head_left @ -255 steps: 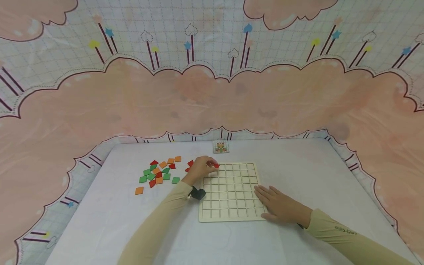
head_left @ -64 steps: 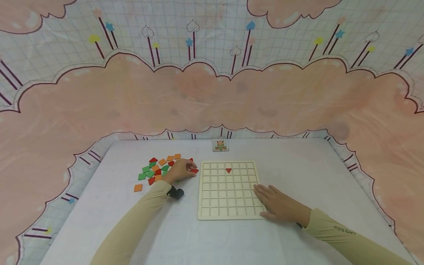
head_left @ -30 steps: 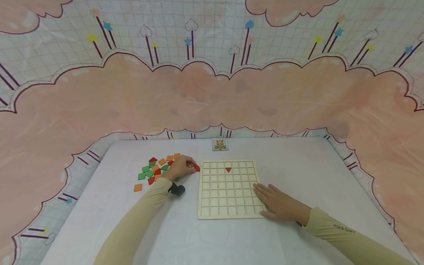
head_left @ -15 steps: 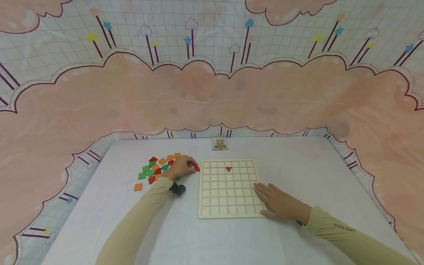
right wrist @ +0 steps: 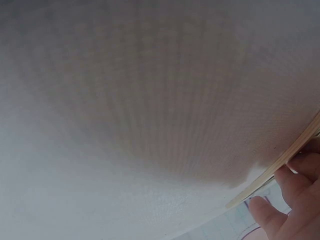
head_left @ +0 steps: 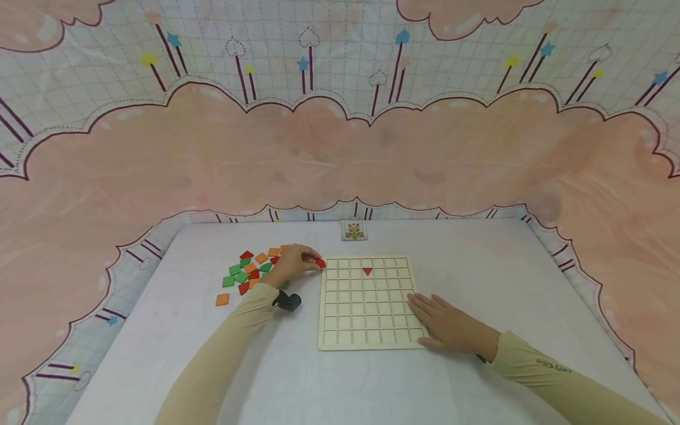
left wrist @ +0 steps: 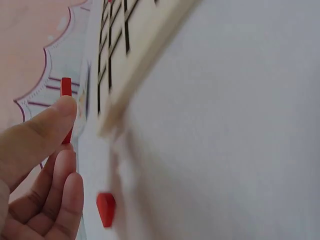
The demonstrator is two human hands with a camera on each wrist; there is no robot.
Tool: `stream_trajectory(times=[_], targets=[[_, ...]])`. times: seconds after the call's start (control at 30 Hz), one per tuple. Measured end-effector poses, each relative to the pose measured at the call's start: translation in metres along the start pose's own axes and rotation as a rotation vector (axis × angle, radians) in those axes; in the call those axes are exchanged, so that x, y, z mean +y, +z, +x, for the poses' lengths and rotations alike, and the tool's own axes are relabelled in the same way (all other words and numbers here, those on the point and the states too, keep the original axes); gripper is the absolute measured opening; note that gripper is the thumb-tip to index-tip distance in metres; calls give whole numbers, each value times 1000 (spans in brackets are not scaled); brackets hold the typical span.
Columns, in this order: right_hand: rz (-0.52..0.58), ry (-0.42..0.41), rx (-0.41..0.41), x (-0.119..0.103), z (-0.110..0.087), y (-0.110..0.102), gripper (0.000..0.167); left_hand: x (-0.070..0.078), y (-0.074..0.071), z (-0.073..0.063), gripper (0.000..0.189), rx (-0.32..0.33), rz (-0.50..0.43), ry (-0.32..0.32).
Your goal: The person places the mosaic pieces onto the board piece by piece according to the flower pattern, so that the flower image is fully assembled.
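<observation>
My left hand (head_left: 294,262) pinches a red tile (head_left: 320,263) between thumb and fingers, beside the top left corner of a pale wooden grid board (head_left: 372,347). The left wrist view shows this tile (left wrist: 66,86) edge-on and raised off the table, with another red tile (left wrist: 106,209) lying on the white cloth below. A red triangular tile (head_left: 368,271) sits in a cell near the board's top, around the middle column. My right hand (head_left: 451,327) rests flat with straight fingers on the board's right edge; the right wrist view shows its fingers (right wrist: 292,185) at that edge.
Left of the board lies a loose group of green tiles (head_left: 228,281), orange tiles (head_left: 222,300) and red tiles (head_left: 244,288), partly hidden by the left hand. A small pattern card (head_left: 354,230) lies behind the board. A patterned cloth (head_left: 340,159) hangs beyond the table.
Earlier the left hand held a red piece over the board; a red triangle now sits there. The hand went back left, picked up another red tile and has shifted slightly toward the board's corner.
</observation>
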State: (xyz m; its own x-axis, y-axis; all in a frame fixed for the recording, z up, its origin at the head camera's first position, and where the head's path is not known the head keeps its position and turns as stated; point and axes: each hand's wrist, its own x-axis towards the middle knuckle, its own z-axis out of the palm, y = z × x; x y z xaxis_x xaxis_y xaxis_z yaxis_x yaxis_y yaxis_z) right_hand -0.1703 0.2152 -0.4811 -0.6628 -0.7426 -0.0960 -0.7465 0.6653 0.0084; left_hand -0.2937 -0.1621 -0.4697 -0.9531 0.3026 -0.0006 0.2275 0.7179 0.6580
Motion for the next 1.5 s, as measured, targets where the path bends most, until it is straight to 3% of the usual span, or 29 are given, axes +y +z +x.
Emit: stream_trajectory(times=[0.4, 0.63, 1.03, 1.5], targets=[[12, 2, -2, 0, -1, 0, 72, 35, 29, 15, 24, -58, -110, 38], [5, 2, -2, 0, -1, 0, 73, 49, 39, 21, 22, -93, -67, 34], [11, 0, -4, -1, -2, -3, 72, 51, 53, 27, 22, -118, -82, 59], [-1, -2, 8, 0, -2, -2, 72, 54, 53, 24, 20, -125, -69, 51]])
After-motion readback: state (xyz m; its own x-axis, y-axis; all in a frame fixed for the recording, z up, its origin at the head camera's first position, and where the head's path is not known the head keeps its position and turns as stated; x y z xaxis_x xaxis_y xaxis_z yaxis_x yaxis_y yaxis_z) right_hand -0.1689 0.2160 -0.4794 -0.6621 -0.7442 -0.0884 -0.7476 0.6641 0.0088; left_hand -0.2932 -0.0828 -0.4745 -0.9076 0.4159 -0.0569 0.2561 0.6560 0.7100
